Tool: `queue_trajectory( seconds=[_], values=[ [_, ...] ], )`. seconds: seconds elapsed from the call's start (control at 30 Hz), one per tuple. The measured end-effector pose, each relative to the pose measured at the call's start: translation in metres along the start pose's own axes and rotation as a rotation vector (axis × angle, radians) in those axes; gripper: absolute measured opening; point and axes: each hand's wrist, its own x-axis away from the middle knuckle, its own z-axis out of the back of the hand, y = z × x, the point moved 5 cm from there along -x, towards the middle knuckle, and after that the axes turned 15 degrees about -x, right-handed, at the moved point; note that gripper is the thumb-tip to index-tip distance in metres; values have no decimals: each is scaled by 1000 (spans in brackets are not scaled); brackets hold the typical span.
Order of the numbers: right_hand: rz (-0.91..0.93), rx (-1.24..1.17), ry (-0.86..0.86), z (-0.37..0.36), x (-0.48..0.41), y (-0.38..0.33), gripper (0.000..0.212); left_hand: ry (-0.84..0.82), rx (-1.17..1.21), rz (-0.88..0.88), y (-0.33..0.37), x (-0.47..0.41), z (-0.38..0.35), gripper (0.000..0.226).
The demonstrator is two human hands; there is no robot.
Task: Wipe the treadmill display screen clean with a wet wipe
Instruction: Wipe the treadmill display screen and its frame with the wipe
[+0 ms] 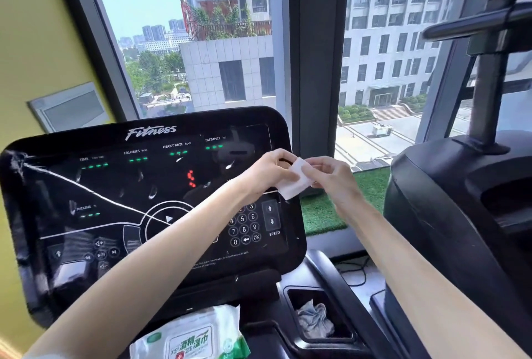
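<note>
Right of centre in the frame, just in front of the console's right edge, you hold the wet wipe (pixel 295 185) between both hands. Your left hand (pixel 267 174) pinches its left side and your right hand (pixel 331 181) pinches its upper right, fingers curled onto it. It is a small white folded pad, not yet on the display screen (pixel 138 185), which fills the left and middle of the frame and shows pale smears on its dark gloss.

Expect the wipe to handle as light, limp and damp: it will likely flop and cling to itself, so take it by opposite edges to open it, then back it with flat fingers to press. The screen looks hard and slick. Its keypad (pixel 244 226) sits close by, so firm pressure there may trigger keys.

At bottom centre lies a wipes pack (pixel 190 338) in white and green; you cannot tell whether its flap is open. Lower right of it, a recessed pocket (pixel 290 294) holds a crumpled pale wad (pixel 315 319), cloth or used wipe, hard to say.
</note>
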Motion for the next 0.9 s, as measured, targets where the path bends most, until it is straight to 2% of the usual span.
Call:
queue_trajectory(
  seconds=[0.13, 0.2, 0.27, 0.37, 0.43, 0.5, 0.57, 0.63, 0.67, 0.73, 0.8, 0.9],
  values=[
    [-123, -202, 165, 2, -2, 10, 7, 40, 279, 39, -12, 3, 4, 33],
    [-123, -280, 256, 1, -4, 11, 9, 30, 251, 64, -16, 6, 0, 42],
    [-122, -333, 260, -7, -4, 9, 9, 61, 227, 95, -20, 7, -6, 40],
    [-130, -399, 193, -20, -2, 10, 11, 153, 360, 126, -22, 7, -11, 28],
    [-75, -308, 194, -20, -1, 9, 12, 244, 359, 126, -20, 8, -8, 17],
    [45, -32, 209, -14, -1, 5, 10, 380, 309, 78, -14, 8, 5, 12],
    [129, 212, 181, -13, 0, 5, 15, 596, 60, -67, -2, 7, 28, 18],
    [187, 386, 144, -15, 1, 12, 24, 822, -509, -312, 22, 7, 48, 22],
    [201, 457, 118, -17, 2, 17, 30, 863, -767, -467, 32, 3, 49, 26],
    [193, 530, 63, -24, 6, 29, 40, 760, -1118, -654, 40, -9, 38, 33],
    [189, 548, 31, -29, 10, 38, 46, 607, -1357, -697, 35, -18, 21, 32],
    [166, 454, 51, -27, 15, 49, 53, 461, -1447, -663, 13, -18, 1, 26]
  ],
)
